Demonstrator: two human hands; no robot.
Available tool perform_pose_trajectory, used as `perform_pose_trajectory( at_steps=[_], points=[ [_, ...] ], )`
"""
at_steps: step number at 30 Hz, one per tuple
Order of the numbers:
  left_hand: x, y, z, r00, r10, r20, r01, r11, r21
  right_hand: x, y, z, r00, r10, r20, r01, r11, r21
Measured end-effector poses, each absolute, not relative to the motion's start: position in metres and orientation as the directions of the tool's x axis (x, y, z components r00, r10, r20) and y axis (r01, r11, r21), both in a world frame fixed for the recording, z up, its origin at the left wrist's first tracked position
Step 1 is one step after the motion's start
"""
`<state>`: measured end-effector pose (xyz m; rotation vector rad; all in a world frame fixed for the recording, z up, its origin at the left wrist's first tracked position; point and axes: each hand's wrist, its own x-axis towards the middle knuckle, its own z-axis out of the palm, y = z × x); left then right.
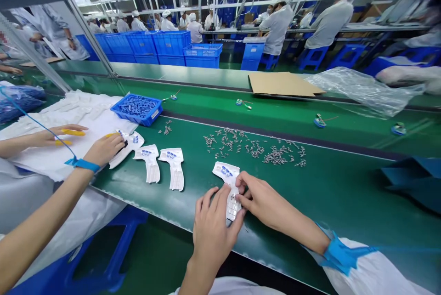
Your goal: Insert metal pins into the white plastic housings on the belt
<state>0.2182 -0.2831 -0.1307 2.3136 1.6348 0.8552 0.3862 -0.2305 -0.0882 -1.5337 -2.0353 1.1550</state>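
While both hands point(212, 221) touch it, the white shell point(233, 189) lies between them.

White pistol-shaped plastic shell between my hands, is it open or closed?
Open: the white shell lies inside up, its small blue pieces and ribbed handle exposed, no cover over it.

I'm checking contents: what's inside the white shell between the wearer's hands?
Inside the white shell, small blue parts show near the top. The left hand and right hand partly cover the lower portion, hiding whatever lies beneath them.
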Motion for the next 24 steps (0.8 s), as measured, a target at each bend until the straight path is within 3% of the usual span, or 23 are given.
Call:
perform_pose_trajectory(
  at_steps=[3,6,13,16,19,21,24],
  points=[
    [0.214,-0.284,-0.131,0.258,0.9,0.35,0.812,-0.399,0.426,0.387,-0.235,-0.087,-0.314,0.925,-0.213,0.621,0.03,-0.783],
    [0.209,-0.285,-0.135,0.273,0.895,0.353,0.801,-0.414,0.433,0.386,-0.245,-0.094,-0.29,0.923,-0.253,0.483,-0.086,-0.871],
    [0.216,-0.283,-0.151,0.21,0.909,0.359,0.6,-0.41,0.687,0.381,-0.254,-0.103,-0.29,0.931,-0.22,0.143,-0.185,-0.972],
    [0.216,-0.275,-0.141,0.177,0.914,0.364,0.595,-0.394,0.701,0.393,-0.228,-0.097,-0.314,0.925,-0.213,-0.027,-0.233,-0.972],
    [0.197,-0.263,-0.131,0.112,0.875,0.471,0.706,-0.404,0.582,0.414,-0.173,-0.092,-0.222,0.955,-0.196,-0.059,-0.214,-0.975],
    [0.175,-0.253,-0.133,0.063,0.832,0.552,0.821,-0.358,0.445,0.428,-0.125,-0.09,-0.101,0.979,-0.177,0.118,-0.165,-0.979],
    [0.138,-0.242,-0.15,0.015,0.773,0.635,0.955,-0.199,0.219,0.442,-0.055,-0.083,0.004,0.992,-0.126,0.227,-0.124,-0.966]
  ],
)
